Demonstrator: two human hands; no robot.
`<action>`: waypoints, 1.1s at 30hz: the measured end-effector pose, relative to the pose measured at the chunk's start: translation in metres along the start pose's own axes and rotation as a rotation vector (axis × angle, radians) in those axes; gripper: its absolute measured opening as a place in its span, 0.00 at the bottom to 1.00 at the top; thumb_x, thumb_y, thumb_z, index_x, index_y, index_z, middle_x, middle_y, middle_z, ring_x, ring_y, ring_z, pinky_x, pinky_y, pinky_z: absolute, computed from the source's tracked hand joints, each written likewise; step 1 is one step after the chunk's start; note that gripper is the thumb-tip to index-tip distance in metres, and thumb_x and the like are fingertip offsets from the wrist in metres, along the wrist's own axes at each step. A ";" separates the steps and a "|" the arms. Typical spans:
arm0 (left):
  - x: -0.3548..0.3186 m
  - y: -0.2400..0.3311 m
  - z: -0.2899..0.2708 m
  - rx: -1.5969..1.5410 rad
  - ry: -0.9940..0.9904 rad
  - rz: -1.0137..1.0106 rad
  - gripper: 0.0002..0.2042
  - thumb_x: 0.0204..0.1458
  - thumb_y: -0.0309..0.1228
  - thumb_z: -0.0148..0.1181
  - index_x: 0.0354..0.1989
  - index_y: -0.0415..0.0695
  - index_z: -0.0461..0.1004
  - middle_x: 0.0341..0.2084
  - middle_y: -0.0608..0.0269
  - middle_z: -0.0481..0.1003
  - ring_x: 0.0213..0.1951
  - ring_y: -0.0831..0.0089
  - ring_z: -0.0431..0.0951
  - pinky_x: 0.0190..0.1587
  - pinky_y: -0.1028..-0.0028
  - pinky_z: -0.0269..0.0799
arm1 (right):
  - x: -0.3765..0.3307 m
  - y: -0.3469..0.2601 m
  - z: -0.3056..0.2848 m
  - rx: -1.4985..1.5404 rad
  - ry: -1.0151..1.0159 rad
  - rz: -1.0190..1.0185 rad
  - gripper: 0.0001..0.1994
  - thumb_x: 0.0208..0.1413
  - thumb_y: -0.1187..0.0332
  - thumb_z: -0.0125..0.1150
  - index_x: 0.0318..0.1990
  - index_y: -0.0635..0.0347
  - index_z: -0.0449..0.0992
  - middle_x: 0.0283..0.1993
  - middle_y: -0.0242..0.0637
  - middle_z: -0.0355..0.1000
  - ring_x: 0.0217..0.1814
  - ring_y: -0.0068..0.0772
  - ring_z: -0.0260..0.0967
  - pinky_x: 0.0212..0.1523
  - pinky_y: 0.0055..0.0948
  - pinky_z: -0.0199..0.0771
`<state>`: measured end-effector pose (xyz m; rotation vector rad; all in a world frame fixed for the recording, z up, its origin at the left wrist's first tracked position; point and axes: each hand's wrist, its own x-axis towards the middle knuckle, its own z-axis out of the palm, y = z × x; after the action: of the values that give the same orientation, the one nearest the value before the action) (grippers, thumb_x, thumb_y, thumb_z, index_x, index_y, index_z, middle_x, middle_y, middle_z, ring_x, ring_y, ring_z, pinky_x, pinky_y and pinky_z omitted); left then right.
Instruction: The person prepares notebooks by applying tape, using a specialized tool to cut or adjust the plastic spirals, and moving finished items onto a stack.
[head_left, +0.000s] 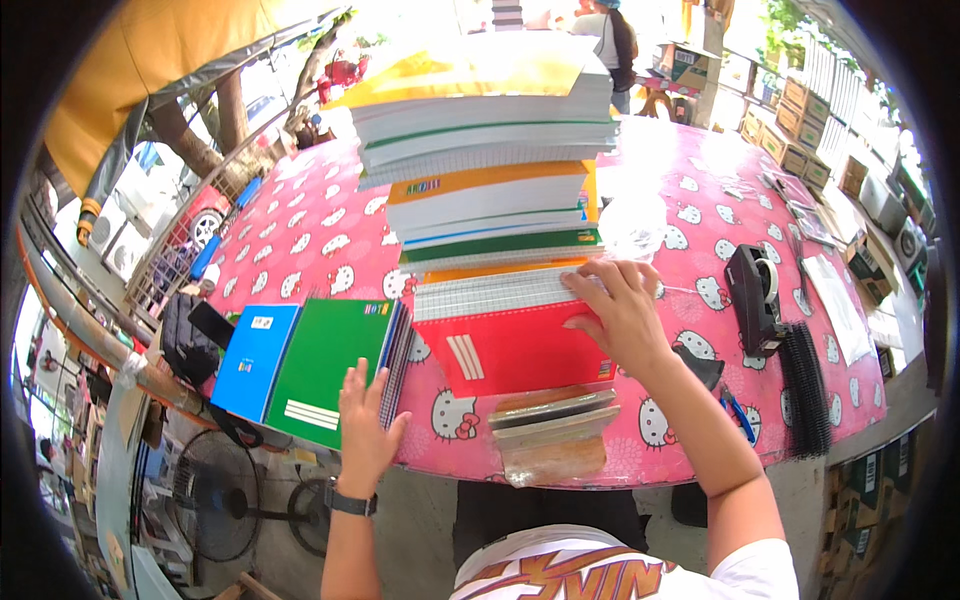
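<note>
Right hand (622, 312) arched over red notebook (515, 352), left hand (366, 436) splayed near green notebook (322, 362)

Before you is one pink table (320, 215), with your two hands, one left (367, 430) and one right (620, 310). You wear one watch (350, 497). You have one tall notebook pile (490, 215), its notebooks too many to count; one red front cover (515, 345) shows. You also have one green notebook cover (325, 370), one blue notebook cover (252, 360), one tape dispenser (750, 300) and one blue-handled tool (738, 414). Around you, count one fan (218, 495) and one person in the background (605, 40).
</note>
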<state>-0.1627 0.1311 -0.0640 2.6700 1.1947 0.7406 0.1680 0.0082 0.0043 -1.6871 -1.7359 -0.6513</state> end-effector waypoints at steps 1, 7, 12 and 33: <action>0.002 0.008 -0.005 0.003 0.018 0.006 0.32 0.41 0.30 0.67 0.58 0.42 0.64 0.64 0.49 0.53 0.65 0.49 0.52 0.64 0.55 0.49 | 0.006 0.005 0.006 -0.048 -0.062 -0.040 0.24 0.39 0.61 0.68 0.48 0.51 0.73 0.47 0.30 0.67 0.49 0.35 0.61 0.52 0.42 0.55; 0.018 0.049 -0.009 -0.337 0.278 0.246 0.25 0.44 0.26 0.61 0.55 0.40 0.67 0.60 0.48 0.61 0.62 0.52 0.58 0.62 0.57 0.53 | -0.015 0.004 0.032 0.009 0.118 -0.078 0.18 0.43 0.66 0.64 0.46 0.49 0.75 0.47 0.28 0.70 0.49 0.32 0.64 0.50 0.39 0.59; 0.036 0.080 0.003 -0.174 0.388 0.239 0.28 0.44 0.25 0.60 0.58 0.40 0.63 0.59 0.50 0.61 0.63 0.51 0.56 0.63 0.55 0.48 | -0.033 -0.004 0.023 -0.161 0.219 -0.129 0.16 0.45 0.69 0.60 0.45 0.48 0.76 0.53 0.27 0.70 0.54 0.30 0.63 0.52 0.39 0.59; 0.033 0.075 0.017 -0.060 0.275 0.228 0.33 0.38 0.21 0.56 0.60 0.42 0.61 0.62 0.50 0.57 0.65 0.49 0.52 0.65 0.52 0.43 | -0.065 -0.047 0.001 -0.066 -0.037 0.112 0.10 0.45 0.72 0.58 0.37 0.50 0.69 0.63 0.30 0.63 0.67 0.30 0.54 0.64 0.51 0.37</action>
<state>-0.0854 0.1054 -0.0428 2.7490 0.9062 1.1910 0.1204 -0.0386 -0.0406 -1.8375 -1.6476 -0.6362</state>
